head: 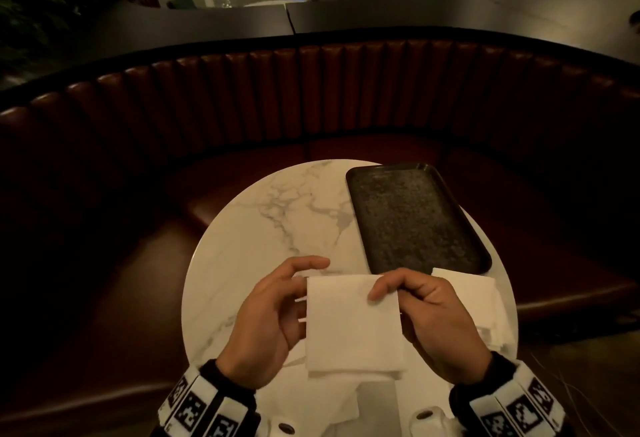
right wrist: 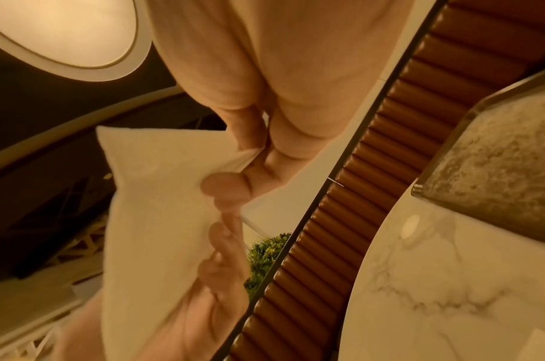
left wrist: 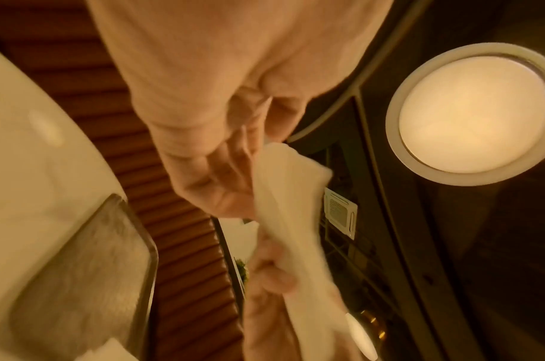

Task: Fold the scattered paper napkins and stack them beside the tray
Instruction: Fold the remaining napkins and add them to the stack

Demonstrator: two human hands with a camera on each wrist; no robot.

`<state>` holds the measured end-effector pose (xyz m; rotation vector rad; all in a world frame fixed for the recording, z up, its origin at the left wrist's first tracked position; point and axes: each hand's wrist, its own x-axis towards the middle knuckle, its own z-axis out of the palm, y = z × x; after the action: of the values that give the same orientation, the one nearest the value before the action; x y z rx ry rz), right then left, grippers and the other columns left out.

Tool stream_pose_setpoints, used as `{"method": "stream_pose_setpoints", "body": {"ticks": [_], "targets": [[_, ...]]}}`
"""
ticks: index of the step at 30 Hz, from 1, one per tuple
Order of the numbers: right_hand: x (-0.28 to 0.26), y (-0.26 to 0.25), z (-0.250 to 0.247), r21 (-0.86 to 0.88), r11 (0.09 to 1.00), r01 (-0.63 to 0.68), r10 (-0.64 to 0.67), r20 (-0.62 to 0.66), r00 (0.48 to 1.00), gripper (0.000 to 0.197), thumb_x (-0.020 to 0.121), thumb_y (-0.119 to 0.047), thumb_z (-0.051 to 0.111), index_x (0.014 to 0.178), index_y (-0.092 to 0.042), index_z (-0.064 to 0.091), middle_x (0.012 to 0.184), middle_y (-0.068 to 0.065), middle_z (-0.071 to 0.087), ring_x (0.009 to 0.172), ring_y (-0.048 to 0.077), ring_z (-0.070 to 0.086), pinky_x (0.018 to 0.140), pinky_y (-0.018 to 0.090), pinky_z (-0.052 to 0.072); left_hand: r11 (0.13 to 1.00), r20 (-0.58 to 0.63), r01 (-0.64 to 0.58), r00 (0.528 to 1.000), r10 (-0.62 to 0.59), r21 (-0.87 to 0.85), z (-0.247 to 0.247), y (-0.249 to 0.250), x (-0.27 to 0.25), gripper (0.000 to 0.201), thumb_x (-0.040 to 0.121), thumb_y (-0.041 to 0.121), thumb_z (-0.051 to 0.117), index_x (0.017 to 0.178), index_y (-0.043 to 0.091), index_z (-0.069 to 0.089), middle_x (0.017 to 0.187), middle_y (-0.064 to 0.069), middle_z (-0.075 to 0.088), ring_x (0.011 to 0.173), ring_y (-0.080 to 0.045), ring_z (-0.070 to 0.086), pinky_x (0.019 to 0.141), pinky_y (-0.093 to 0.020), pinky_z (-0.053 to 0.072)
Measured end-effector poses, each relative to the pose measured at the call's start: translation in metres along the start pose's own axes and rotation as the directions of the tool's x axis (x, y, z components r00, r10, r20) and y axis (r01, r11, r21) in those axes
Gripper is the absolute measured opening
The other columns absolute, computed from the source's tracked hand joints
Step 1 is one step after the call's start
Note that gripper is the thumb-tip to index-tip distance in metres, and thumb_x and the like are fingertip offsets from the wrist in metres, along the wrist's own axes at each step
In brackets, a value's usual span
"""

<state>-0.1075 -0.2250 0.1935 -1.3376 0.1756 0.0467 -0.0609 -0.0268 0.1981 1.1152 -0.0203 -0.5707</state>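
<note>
A white paper napkin (head: 353, 326), folded to a rectangle, is held up above the near part of the round marble table (head: 277, 215). My left hand (head: 273, 312) grips its left edge with fingers behind it. My right hand (head: 426, 312) pinches its upper right corner between thumb and fingers. The wrist views show the same napkin (left wrist: 289, 202) (right wrist: 153, 207) pinched by both hands. A dark rectangular tray (head: 412, 218) lies on the table's right half. A pile of white napkins (head: 481, 301) sits just in front of the tray at the right edge.
More white napkin paper (head: 311, 402) lies on the table under my wrists. A curved brown leather bench (head: 311, 97) wraps round the table. A round ceiling lamp (left wrist: 475, 114) shows in the left wrist view.
</note>
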Motion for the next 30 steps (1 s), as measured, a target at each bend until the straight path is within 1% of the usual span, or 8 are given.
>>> {"method": "stream_pose_setpoints", "body": {"ticks": [3, 5, 8, 14, 21, 24, 27, 30], "targets": [[0.005, 0.004, -0.001, -0.084, 0.994, 0.075, -0.077, -0.014, 0.997, 0.046, 0.091, 0.015, 0.039, 0.067, -0.007, 0.070, 0.079, 0.001, 0.070, 0.073, 0.013, 0.066, 0.059, 0.022, 0.052, 0.991, -0.038, 0.111, 0.993, -0.114, -0.080, 0.005, -0.010, 0.002, 0.059, 0.096, 0.052, 0.038, 0.115, 0.000, 0.060, 0.116, -0.026, 0.065, 0.104, -0.040, 0.062, 0.091, -0.053, 0.046], [0.007, 0.006, -0.001, -0.146, 0.983, 0.107, -0.110, -0.009, 0.994, 0.048, 0.090, 0.017, 0.039, 0.065, -0.011, 0.070, 0.085, 0.000, 0.070, 0.079, 0.015, 0.065, 0.064, 0.026, 0.053, 0.994, -0.080, 0.083, 0.994, -0.078, 0.066, 0.010, -0.019, 0.006, 0.063, 0.093, 0.058, 0.046, 0.118, 0.002, 0.060, 0.117, -0.024, 0.067, 0.106, -0.037, 0.064, 0.085, -0.048, 0.054], [0.009, 0.011, -0.003, -0.183, 0.973, 0.139, -0.138, 0.014, 0.990, 0.043, 0.088, 0.019, 0.039, 0.067, -0.007, 0.066, 0.093, 0.005, 0.069, 0.085, 0.019, 0.065, 0.068, 0.029, 0.052, 0.964, -0.086, -0.038, 0.994, 0.063, 0.262, 0.014, -0.026, 0.010, 0.049, 0.087, 0.047, 0.059, 0.114, 0.006, 0.062, 0.113, -0.024, 0.066, 0.097, -0.040, 0.064, 0.067, -0.041, 0.057], [0.010, 0.013, -0.012, -0.210, 0.969, 0.126, -0.123, 0.029, 0.992, 0.037, 0.087, 0.019, 0.036, 0.065, 0.001, 0.058, 0.097, 0.003, 0.069, 0.086, 0.014, 0.064, 0.063, 0.020, 0.050, 0.951, -0.100, -0.030, 0.993, 0.064, 0.309, 0.020, -0.025, 0.014, 0.062, 0.085, 0.059, 0.057, 0.101, -0.001, 0.056, 0.105, -0.025, 0.061, 0.090, -0.027, 0.060, 0.083, -0.048, 0.052], [0.013, 0.018, -0.021, -0.217, 0.967, 0.131, -0.120, 0.062, 0.991, 0.037, 0.085, 0.021, 0.038, 0.064, 0.000, 0.059, 0.103, 0.005, 0.070, 0.097, 0.020, 0.065, 0.070, 0.024, 0.053, 0.921, -0.084, -0.083, 0.989, 0.124, 0.382, 0.019, -0.027, 0.024, 0.033, 0.082, 0.043, 0.064, 0.084, 0.010, 0.064, 0.083, -0.007, 0.065, 0.080, -0.021, 0.058, 0.071, -0.038, 0.047], [0.012, 0.012, -0.025, -0.117, 0.990, 0.084, -0.074, 0.087, 0.993, 0.018, 0.073, 0.009, 0.051, 0.083, 0.001, 0.065, 0.109, 0.006, 0.070, 0.095, 0.019, 0.068, 0.065, 0.022, 0.053, 0.881, -0.064, -0.124, 0.983, 0.171, 0.456, 0.018, -0.028, 0.024, 0.030, 0.080, 0.041, 0.065, 0.083, 0.011, 0.064, 0.080, -0.001, 0.065, 0.076, -0.015, 0.057, 0.070, -0.034, 0.047], [0.015, 0.003, -0.029, -0.035, 0.999, -0.014, 0.019, 0.145, 0.989, 0.046, 0.068, -0.004, 0.051, 0.111, -0.012, 0.066, 0.111, 0.009, 0.069, 0.100, 0.022, 0.067, 0.071, 0.032, 0.055, 0.779, -0.030, -0.208, 0.960, 0.278, 0.591, 0.018, -0.027, 0.025, 0.021, 0.083, 0.036, 0.062, 0.082, 0.015, 0.064, 0.077, 0.006, 0.065, 0.072, -0.006, 0.056, 0.067, -0.023, 0.045], [0.022, 0.006, -0.018, -0.271, 0.962, -0.020, 0.022, 0.005, 1.000, 0.012, 0.085, -0.023, 0.068, 0.096, -0.020, 0.074, 0.095, 0.001, 0.074, 0.092, 0.017, 0.068, 0.077, 0.032, 0.055, 0.730, 0.000, -0.249, 0.946, 0.323, 0.636, 0.021, -0.029, 0.028, 0.016, 0.084, 0.035, 0.063, 0.083, 0.019, 0.065, 0.078, 0.004, 0.067, 0.071, -0.008, 0.059, 0.066, -0.027, 0.048]]}}
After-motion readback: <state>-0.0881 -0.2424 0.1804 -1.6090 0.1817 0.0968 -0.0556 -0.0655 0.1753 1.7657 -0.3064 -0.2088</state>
